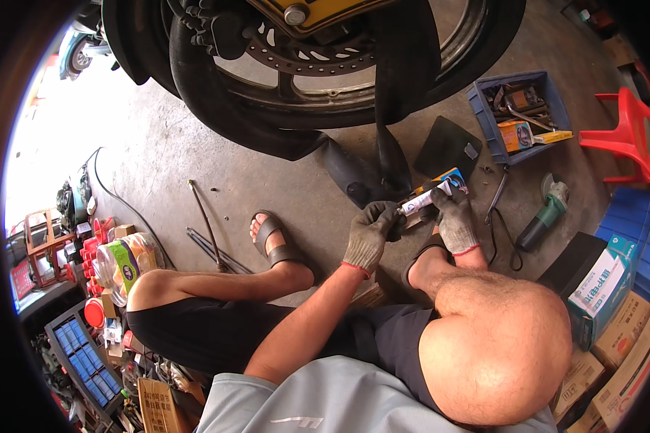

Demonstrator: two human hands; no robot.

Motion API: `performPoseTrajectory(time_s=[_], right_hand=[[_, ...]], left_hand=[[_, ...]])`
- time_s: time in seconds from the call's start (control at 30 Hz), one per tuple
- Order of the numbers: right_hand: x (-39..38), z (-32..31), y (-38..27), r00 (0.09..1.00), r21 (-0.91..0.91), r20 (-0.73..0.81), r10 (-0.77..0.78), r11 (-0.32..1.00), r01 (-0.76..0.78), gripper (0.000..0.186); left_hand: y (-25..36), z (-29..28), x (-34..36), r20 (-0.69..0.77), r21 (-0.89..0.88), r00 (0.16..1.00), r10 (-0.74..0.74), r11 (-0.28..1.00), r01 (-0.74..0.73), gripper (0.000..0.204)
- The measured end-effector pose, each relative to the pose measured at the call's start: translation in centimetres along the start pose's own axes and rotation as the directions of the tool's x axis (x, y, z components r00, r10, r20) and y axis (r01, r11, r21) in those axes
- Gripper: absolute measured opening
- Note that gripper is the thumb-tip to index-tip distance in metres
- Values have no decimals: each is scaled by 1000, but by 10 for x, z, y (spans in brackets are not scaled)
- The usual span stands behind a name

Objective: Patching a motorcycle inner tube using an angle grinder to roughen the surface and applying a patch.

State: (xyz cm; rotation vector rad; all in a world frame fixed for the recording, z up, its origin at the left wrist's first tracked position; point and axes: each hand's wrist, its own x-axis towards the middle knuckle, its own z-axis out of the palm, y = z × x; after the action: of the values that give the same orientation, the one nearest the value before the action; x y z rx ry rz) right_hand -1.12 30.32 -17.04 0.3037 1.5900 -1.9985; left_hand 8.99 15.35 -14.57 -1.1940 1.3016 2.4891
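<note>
Both my hands wear grey work gloves. My right hand [455, 216] grips a white squeeze tube [417, 204], its label partly covered by the fingers. The fingers of my left hand [372, 229] are pinched together at the tube's narrow end; the cap or nozzle there is too small to make out. Just beyond the tube lies a blue and yellow package [453, 177]. A black rubber inner tube [347, 169] hangs from the motorcycle wheel [325, 108] and reaches the floor close beyond my hands.
A blue crate [490, 130] of tools stands at the far right, with a dark flat sheet [448, 150] beside it. Right of my hands lies a green angle grinder [545, 214]. Long metal rods [206, 224] lie left of my foot. A red chair [625, 137] and boxes [607, 289] line the right.
</note>
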Motion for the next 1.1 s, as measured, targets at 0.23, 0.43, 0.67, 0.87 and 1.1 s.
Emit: performPoseTrajectory(time_s=[0.23,0.43,0.67,0.87,1.1], right_hand=[[-13,2,-30,999,-203,38,-23,979,30,14],[-8,-3,-23,996,-356,81,-46,932,72,17],[-6,-5,-15,999,-346,40,-21,938,34,17],[-5,-10,-13,999,-332,30,-12,943,21,18],[-8,-7,-15,1000,-320,0,21,947,-20,19]], left_hand=[[-2,9,1,48,6,999,-8,1000,8,18],[-5,7,3,25,112,996,83,990,-85,10],[-4,6,2,13,343,986,167,925,-162,12],[8,7,-1,54,123,975,-214,971,206,19],[-7,10,0,44,274,994,97,956,-105,27]])
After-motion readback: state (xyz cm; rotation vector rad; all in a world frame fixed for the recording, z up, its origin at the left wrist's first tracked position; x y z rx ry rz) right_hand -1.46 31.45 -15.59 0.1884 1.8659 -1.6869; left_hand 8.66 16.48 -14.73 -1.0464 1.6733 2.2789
